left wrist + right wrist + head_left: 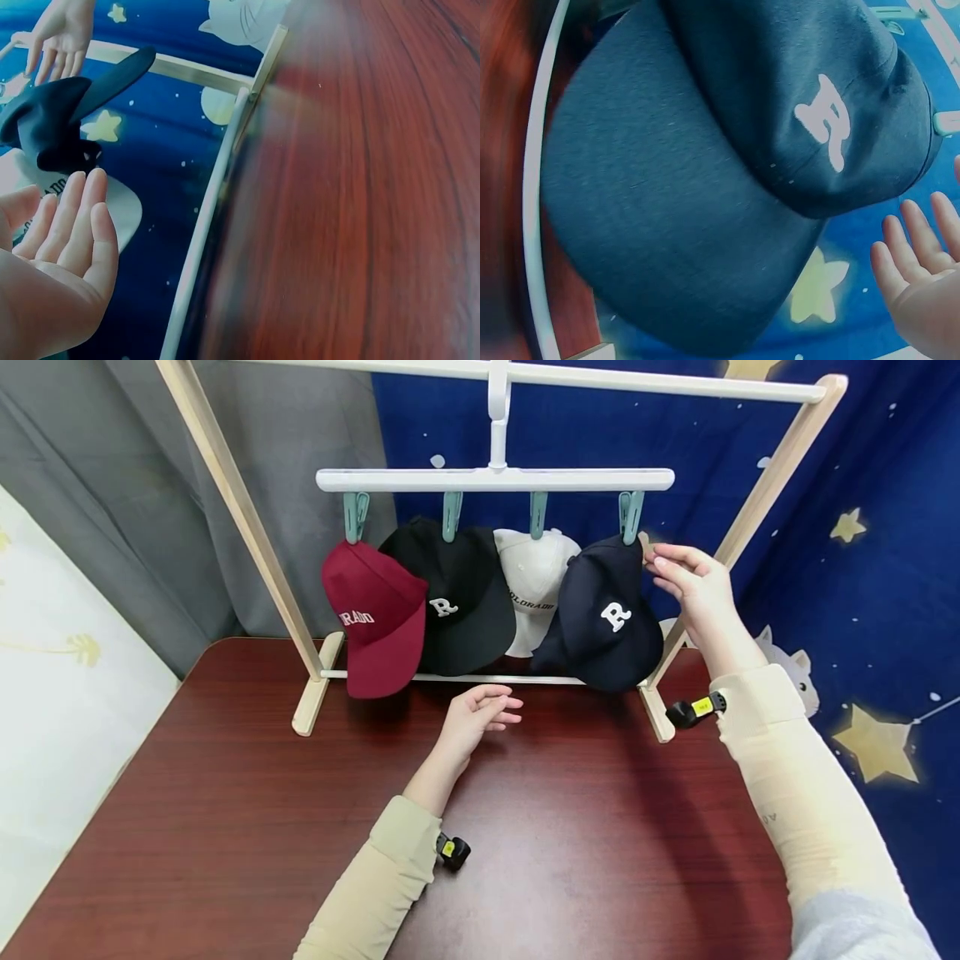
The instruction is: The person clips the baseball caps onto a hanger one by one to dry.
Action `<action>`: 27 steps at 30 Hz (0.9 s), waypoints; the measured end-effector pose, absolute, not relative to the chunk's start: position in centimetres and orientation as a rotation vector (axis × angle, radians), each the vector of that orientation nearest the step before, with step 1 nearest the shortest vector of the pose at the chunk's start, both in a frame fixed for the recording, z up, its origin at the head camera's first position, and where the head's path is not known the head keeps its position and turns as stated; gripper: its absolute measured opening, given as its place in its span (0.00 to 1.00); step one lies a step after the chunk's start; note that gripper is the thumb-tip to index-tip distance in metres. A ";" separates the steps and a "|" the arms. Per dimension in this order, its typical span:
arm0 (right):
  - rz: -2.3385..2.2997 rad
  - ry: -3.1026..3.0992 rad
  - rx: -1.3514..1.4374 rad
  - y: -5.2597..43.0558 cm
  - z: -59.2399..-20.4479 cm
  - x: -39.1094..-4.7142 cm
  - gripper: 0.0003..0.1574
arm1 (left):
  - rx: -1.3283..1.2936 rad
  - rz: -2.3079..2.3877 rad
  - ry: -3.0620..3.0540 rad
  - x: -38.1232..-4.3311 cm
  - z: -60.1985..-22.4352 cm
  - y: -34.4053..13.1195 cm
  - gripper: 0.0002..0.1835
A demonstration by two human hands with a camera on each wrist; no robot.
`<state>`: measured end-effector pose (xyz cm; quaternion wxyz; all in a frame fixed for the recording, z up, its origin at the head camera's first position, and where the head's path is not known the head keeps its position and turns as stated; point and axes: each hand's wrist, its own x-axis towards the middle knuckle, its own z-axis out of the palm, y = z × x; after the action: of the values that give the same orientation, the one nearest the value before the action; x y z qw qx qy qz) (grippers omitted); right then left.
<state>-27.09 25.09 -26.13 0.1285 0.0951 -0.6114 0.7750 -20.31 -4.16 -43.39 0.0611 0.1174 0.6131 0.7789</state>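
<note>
A navy cap [600, 610] with a white R hangs from a teal clip [631, 517] at the right end of a white hanger [495, 480]. Beside that cap's upper right edge is my right hand [697, 585], its fingers loosely extended; in the right wrist view the fingers [922, 240] are spread next to the crown. To its left hang a white cap [532, 577], a black cap [461, 597] with an R, and a red cap [378, 618]. Below the black and white caps, my left hand [472, 718] hovers over the table, palm up with relaxed fingers, holding nothing.
The hanger hooks on the top bar [660, 382] of a rack with wooden legs [240, 510]. A white lower rod [495, 678] runs just behind the brown table's [247, 827] working area. Grey and blue star-patterned curtains [900, 635] stand behind.
</note>
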 end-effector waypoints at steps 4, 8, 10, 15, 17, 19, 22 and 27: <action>2.263 -1.761 0.248 25.8 -26.9 -26.8 0.08 | 0.355 2.337 1.885 -20.1 -43.5 -4.7 0.12; 2.258 -1.761 0.241 26.5 -27.9 -26.5 0.07 | 0.358 2.312 1.927 -19.9 -43.5 -5.3 0.11; 2.257 -1.763 0.235 26.8 -28.4 -26.3 0.07 | 0.359 2.293 1.960 -19.8 -43.5 -5.6 0.11; 2.199 -1.812 0.204 27.4 -29.5 -25.7 0.06 | 0.381 2.231 2.060 -19.4 -43.4 -6.2 0.10; 2.156 -1.846 0.197 27.6 -29.9 -25.4 0.06 | 0.406 2.211 2.097 -19.3 -43.4 -6.6 0.10; 2.128 -1.867 0.201 27.7 -30.3 -25.1 0.07 | 0.433 2.210 2.118 -19.1 -43.2 -7.0 0.10; 2.114 -1.881 0.220 28.0 -30.8 -24.7 0.08 | 0.472 2.203 2.152 -18.8 -42.8 -7.6 0.10; 2.068 -1.916 0.223 28.4 -31.6 -24.1 0.07 | 0.468 2.122 2.209 -17.6 -40.3 -8.8 0.09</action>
<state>-24.12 28.35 -31.64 0.1564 0.0780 -0.6691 0.7223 -17.55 -8.81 -40.31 0.0217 0.1509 0.7127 0.6847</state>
